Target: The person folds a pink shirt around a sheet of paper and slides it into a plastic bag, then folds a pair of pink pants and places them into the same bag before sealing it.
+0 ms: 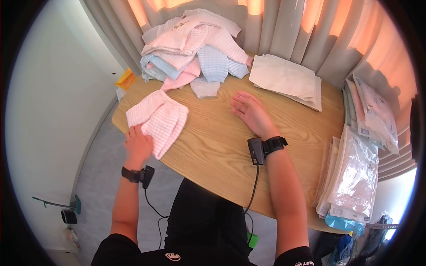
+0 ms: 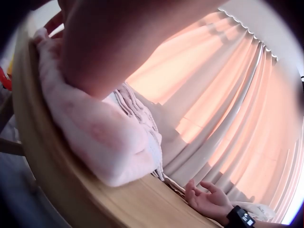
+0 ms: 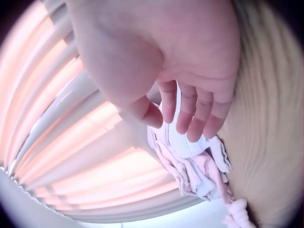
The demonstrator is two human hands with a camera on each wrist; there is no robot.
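Note:
A folded pink-and-white striped garment [image 1: 165, 122] lies at the left edge of the table. My left hand [image 1: 139, 145] rests on its near left side with the fingers spread over the cloth. Seen from the left wrist, the garment [image 2: 102, 135] bulges beside the forearm, and most of that hand's fingers are hidden. My right hand [image 1: 254, 116] is over the middle of the table, palm turned inward, holding nothing. The right wrist view shows the same hand [image 3: 175, 61] with loosely bent fingers, the clothes pile [image 3: 190, 161] beyond them.
Pink, blue and grey knitted clothes [image 1: 191, 44] are heaped at the back left of the wooden table [image 1: 213, 146]. White flat packages [image 1: 286, 80] lie at the back, by the curtain [image 1: 284, 26]. Clear plastic packets [image 1: 355, 170] are stacked along the right edge. An orange-yellow packet [image 1: 126, 79] is at the left.

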